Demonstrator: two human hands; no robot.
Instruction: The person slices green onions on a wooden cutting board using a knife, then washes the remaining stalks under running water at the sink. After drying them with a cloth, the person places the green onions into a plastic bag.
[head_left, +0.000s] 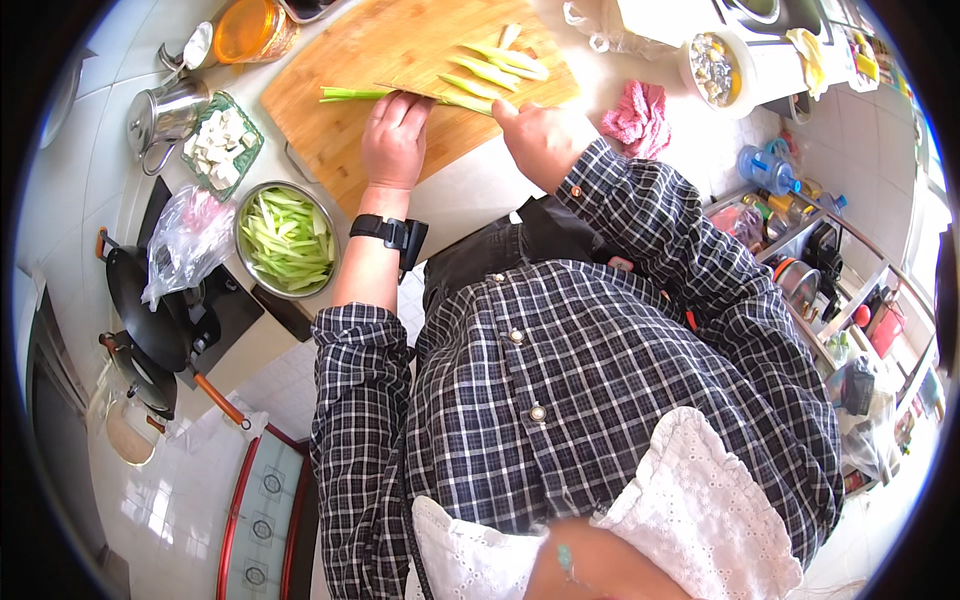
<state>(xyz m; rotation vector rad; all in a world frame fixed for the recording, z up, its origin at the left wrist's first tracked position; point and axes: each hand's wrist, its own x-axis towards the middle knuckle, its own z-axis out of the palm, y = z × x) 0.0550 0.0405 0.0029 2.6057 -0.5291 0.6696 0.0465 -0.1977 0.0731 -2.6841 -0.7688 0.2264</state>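
Note:
A bamboo cutting board (315, 142) lies before me at the top of the head view. My left hand (397, 135) presses on a green celery stalk (349, 94), whose leafy-side end sticks out to the left. My right hand (536, 135) is closed around what seems to be a knife's handle, hidden in the fist; the thin knife blade (409, 91) runs left to my left fingers, along the stalk. Several pale celery pieces (484, 71) lie behind the blade. A metal bowl (336, 259) of sliced celery (289, 240) stands left of my left forearm.
Left of the board are a green basket of white cubes (221, 150), a steel pitcher (161, 116), a plastic bag (191, 240) and an orange-lidded jar (244, 34). A black wok (146, 307) sits farther left. To the right lie a pink cloth (637, 120) and a white container (742, 82).

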